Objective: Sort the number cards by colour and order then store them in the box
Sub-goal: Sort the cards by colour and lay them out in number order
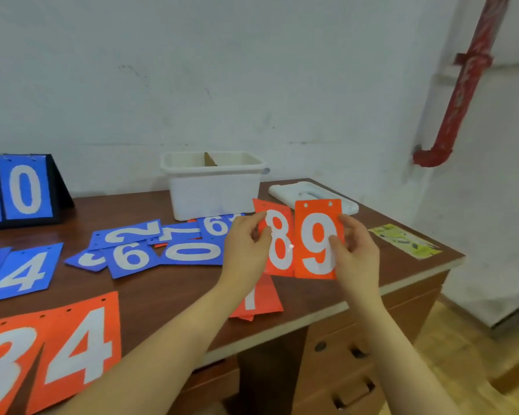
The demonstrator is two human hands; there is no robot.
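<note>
My left hand [246, 244] grips an orange card with an 8 [277, 244], held upright above the table. Beside it, my right hand [355, 250] grips an orange card with a 9 [316, 238]. Under my left wrist more orange cards [261, 301] lie stacked on the table. Orange 3 [3, 363] and 4 [78, 345] cards lie at the near left. Several blue cards [189, 253] are scattered mid-table, and a blue 4 [24, 274] lies at the left. The white box [213, 190] stands open at the back, a cardboard divider inside.
A black flip scoreboard [24, 190] showing blue digits stands at the back left. A white lid [312, 193] lies right of the box. A yellow-green sticker [405, 241] sits near the table's right edge [450, 262]. A red pipe [459, 85] runs down the wall.
</note>
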